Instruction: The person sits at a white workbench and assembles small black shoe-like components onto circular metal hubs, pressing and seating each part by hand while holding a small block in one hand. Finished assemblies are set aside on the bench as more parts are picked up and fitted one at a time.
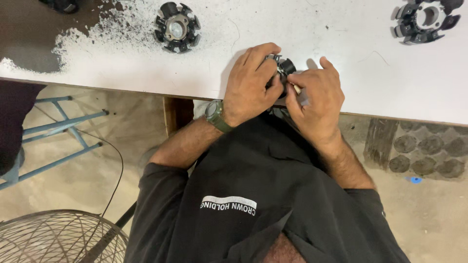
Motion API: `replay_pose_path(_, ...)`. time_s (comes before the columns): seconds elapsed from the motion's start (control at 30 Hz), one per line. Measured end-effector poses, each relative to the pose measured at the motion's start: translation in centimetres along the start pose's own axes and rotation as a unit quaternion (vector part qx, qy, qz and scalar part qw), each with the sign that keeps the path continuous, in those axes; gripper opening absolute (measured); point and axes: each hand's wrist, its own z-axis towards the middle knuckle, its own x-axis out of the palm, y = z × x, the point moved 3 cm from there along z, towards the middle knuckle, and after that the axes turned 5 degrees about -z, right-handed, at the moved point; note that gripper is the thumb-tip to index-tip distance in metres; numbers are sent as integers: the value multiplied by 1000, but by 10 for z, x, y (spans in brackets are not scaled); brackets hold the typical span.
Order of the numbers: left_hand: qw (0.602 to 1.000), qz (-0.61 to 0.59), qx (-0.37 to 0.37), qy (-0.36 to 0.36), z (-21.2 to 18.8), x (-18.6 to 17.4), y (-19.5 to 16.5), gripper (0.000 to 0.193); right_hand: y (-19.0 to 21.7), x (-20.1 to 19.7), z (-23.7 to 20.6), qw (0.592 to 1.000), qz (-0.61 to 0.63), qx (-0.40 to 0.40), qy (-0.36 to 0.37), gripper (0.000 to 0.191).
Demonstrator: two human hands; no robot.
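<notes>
Two black stator cores [177,27] [425,19] lie on the white table [341,53].

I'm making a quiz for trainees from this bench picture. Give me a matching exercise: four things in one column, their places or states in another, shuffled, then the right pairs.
Things:
1. Left hand
2. Right hand
3. Loose stator core
4. Wire fan guard

Places or states:
A. On the floor, lower left corner
B. Wears a green wristwatch
C. Lying untouched on the white table, left of the hands
D. Pinches a small pale piece against the held stator

Pairs: 1-B, 2-D, 3-C, 4-A
</notes>
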Motion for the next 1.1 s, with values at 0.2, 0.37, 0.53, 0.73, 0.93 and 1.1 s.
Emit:
replay_pose_path(0.2, 1000, 19, -21, 7, 6, -35, -3, 23, -5, -9, -7, 994, 43, 50, -84, 22)
replay_pose_path(0.37, 995, 43, -5, 95, 20, -20, -6, 30, -7, 0, 2, 996, 43, 50, -61, 21)
replay_pose_path(0.53, 993, 59, -13, 99, 23, -15, -8, 23, -7, -1, 3, 997, 23, 52, -46, 21)
replay_pose_path(0.73, 995, 56, 36, 77, 26, -27, -13, 30, -13, -4, 1, 997, 29, 49, -49, 22)
replay_pose_path(0.93, 990, 55, 60, 115, 30, -30, -12, 22, -15, -7, 0, 997, 26, 47, -48, 23)
replay_pose_path(1.1, 981, 74, 107, 146, 26, -24, -12, 20, -18, -5, 0, 998, 18, 51, -32, 23)
